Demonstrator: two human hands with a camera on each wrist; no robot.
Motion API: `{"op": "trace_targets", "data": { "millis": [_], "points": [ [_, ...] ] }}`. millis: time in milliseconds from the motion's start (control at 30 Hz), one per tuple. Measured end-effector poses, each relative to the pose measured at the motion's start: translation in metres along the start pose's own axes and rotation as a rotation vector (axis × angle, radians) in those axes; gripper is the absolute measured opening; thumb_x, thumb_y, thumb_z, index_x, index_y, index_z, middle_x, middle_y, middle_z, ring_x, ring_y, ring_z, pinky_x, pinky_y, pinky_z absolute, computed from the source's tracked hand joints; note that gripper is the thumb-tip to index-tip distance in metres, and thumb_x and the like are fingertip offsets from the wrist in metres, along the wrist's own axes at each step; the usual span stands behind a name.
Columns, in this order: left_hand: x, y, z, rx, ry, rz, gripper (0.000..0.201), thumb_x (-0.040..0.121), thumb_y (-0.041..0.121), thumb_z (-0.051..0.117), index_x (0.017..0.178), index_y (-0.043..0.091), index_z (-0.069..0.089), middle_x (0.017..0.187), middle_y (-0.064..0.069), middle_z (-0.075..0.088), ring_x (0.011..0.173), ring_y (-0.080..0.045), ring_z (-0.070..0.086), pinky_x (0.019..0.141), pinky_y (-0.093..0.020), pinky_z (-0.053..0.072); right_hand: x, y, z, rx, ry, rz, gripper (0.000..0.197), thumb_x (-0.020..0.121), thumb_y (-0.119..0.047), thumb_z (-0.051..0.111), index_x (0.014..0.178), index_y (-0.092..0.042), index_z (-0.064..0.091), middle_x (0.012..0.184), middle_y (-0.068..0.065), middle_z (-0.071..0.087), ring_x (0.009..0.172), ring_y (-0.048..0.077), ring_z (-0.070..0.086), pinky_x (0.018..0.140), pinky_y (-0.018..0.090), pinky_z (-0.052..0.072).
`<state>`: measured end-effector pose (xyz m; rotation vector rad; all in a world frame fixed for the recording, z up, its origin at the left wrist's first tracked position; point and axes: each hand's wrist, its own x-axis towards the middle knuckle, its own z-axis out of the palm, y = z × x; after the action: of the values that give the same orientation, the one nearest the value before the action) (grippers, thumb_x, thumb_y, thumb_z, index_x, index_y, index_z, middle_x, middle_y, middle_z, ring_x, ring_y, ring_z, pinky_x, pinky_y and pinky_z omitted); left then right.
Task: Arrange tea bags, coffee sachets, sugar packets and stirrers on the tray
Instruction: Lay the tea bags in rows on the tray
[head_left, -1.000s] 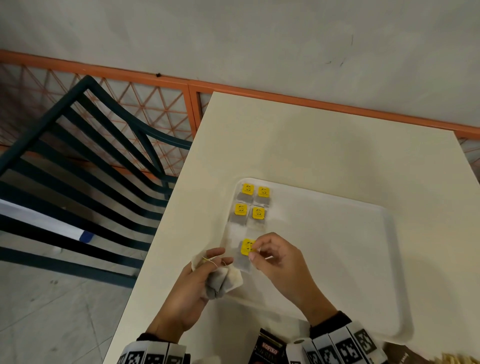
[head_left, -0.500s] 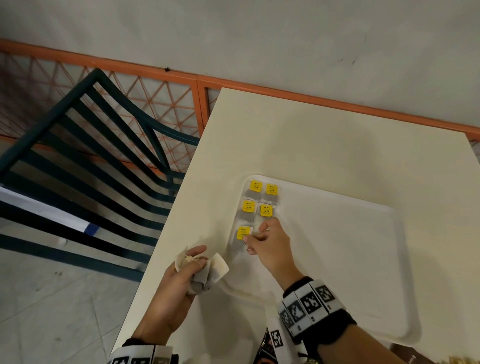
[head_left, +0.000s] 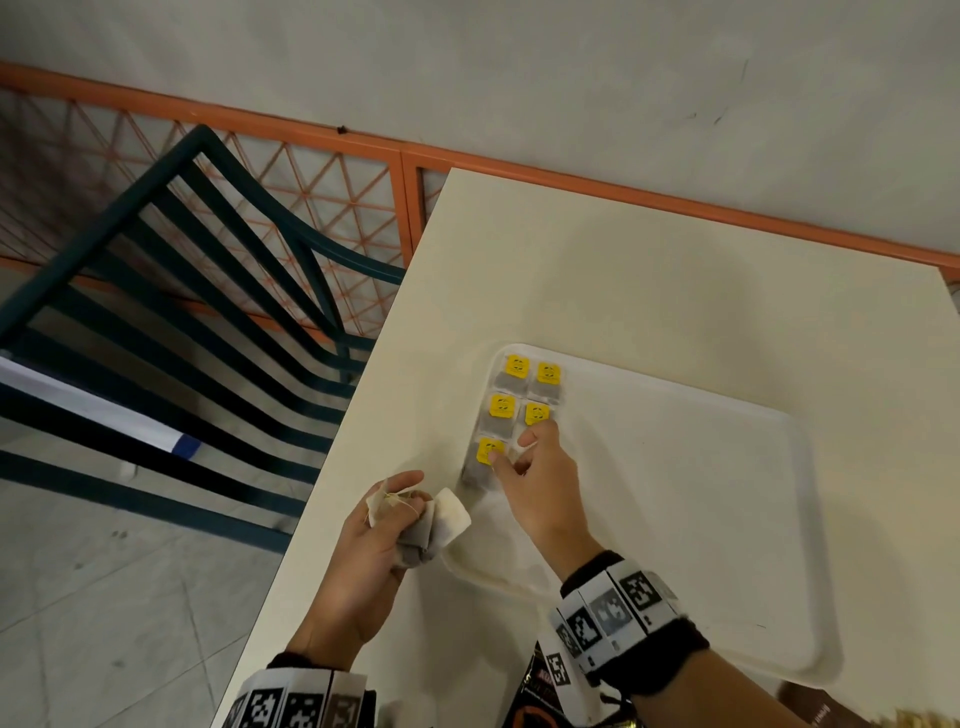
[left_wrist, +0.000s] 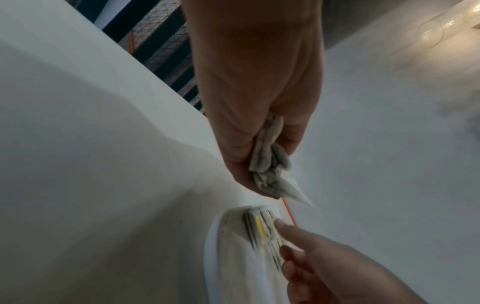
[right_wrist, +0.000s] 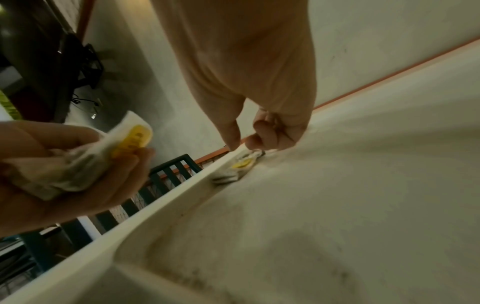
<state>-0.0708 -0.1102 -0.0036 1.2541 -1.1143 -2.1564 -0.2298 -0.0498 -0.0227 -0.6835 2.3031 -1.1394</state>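
On tray (head_left: 675, 519), tea bags (head_left: 511, 400) tag-end away.

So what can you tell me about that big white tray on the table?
The white plastic tray is a wide, shallow rectangle with rounded corners and a raised rim, lying flat on the cream table. Five yellow-tagged tea bags sit in two columns in its far left corner; the rest is bare, with faint specks. The right hand touches the nearest tea bag there.

No lettering is legible (tea-bag tags (head_left: 503, 405) too blurred).
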Motion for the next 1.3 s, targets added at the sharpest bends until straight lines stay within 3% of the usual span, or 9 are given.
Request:
{"op": "trace_targets", "data": {
  "millis": [167,300,567,633,833,933,1033,1167,1300],
  "points": [
    [0.002,0.000,0.011,-0.019,-0.001,0.012,0.024,0.094,0.004,0.042,0.102,0.018,0.060,0.092,-0.008,0.059,0.086,-0.020,0.057,0.063,-0.026,0.048,-0.027,-0.015,-0.012,0.146,-0.240,0.012,0.028,0.087,-0.041,0.058,0.078,-0.014,0.057,0.068,0.011,0.058,0.060,0.013,0.048,0.062,0.024,0.041],
    [0.001,-0.002,0.016,-0.042,-0.020,-0.003,0.023,0.094,0.004,0.042,0.105,0.015,0.060,0.097,-0.012,0.059,0.090,-0.024,0.057,0.062,-0.024,0.051,-0.046,-0.012,-0.017,0.235,-0.439,-0.018,0.009,0.083,-0.025,0.067,0.078,-0.026,0.059,0.075,-0.006,0.061,0.066,0.008,0.051,0.063,0.022,0.043],
    [-0.004,-0.005,0.019,-0.041,0.010,0.056,0.022,0.093,-0.002,0.044,0.100,0.011,0.060,0.095,-0.011,0.061,0.091,-0.025,0.063,0.072,-0.026,0.058,-0.046,0.001,-0.033,0.272,-0.150,0.050,0.015,0.082,-0.016,0.066,0.071,-0.020,0.055,0.068,-0.001,0.060,0.061,0.012,0.054,0.060,0.029,0.049],
    [-0.006,-0.005,0.022,-0.006,-0.001,0.067,0.022,0.092,-0.003,0.045,0.099,0.010,0.061,0.093,-0.009,0.062,0.089,-0.023,0.064,0.074,-0.027,0.058,-0.049,0.001,-0.034,0.218,-0.113,0.007,0.020,0.080,-0.017,0.067,0.068,-0.023,0.052,0.071,-0.005,0.061,0.062,0.007,0.055,0.058,0.020,0.045],
    [-0.019,-0.003,0.036,0.106,-0.148,0.002,0.022,0.090,-0.001,0.046,0.103,0.011,0.060,0.070,-0.004,0.057,0.059,-0.012,0.051,0.052,-0.022,0.039,-0.064,-0.010,-0.037,0.122,-0.312,-0.219,0.019,0.083,-0.015,0.064,0.068,-0.019,0.052,0.070,-0.006,0.055,0.070,0.003,0.049,0.059,0.009,0.038],
    [-0.020,-0.004,0.032,0.113,-0.126,-0.034,0.030,0.091,-0.005,0.038,0.106,0.011,0.059,0.073,-0.007,0.059,0.058,-0.014,0.046,0.051,-0.023,0.034,-0.065,-0.009,-0.043,0.089,-0.448,-0.188,0.012,0.091,-0.023,0.054,0.082,-0.025,0.062,0.082,-0.012,0.061,0.087,0.000,0.051,0.073,0.009,0.038],
    [-0.020,-0.004,0.028,0.074,-0.097,-0.052,0.025,0.093,-0.002,0.040,0.105,0.010,0.059,0.079,-0.009,0.062,0.063,-0.017,0.050,0.049,-0.022,0.037,-0.061,0.002,-0.047,0.035,-0.460,-0.165,0.024,0.092,-0.013,0.049,0.092,-0.031,0.064,0.098,-0.013,0.064,0.098,0.000,0.052,0.080,0.004,0.035],
    [-0.017,-0.010,0.025,-0.054,-0.006,-0.066,0.019,0.091,-0.005,0.043,0.095,0.004,0.059,0.091,-0.015,0.061,0.079,-0.025,0.062,0.062,-0.025,0.056,-0.049,0.018,-0.047,0.123,-0.347,-0.084,0.033,0.084,-0.002,0.057,0.091,-0.034,0.066,0.092,-0.009,0.066,0.082,-0.001,0.058,0.071,0.006,0.041],
    [-0.018,-0.012,0.021,-0.127,0.038,-0.084,0.017,0.090,-0.007,0.044,0.093,0.001,0.058,0.090,-0.018,0.059,0.079,-0.028,0.067,0.064,-0.026,0.059,-0.031,0.028,-0.040,0.258,-0.165,0.069,0.022,0.081,-0.002,0.064,0.081,-0.024,0.063,0.079,-0.003,0.064,0.067,0.008,0.058,0.065,0.018,0.048]
  ]
}}
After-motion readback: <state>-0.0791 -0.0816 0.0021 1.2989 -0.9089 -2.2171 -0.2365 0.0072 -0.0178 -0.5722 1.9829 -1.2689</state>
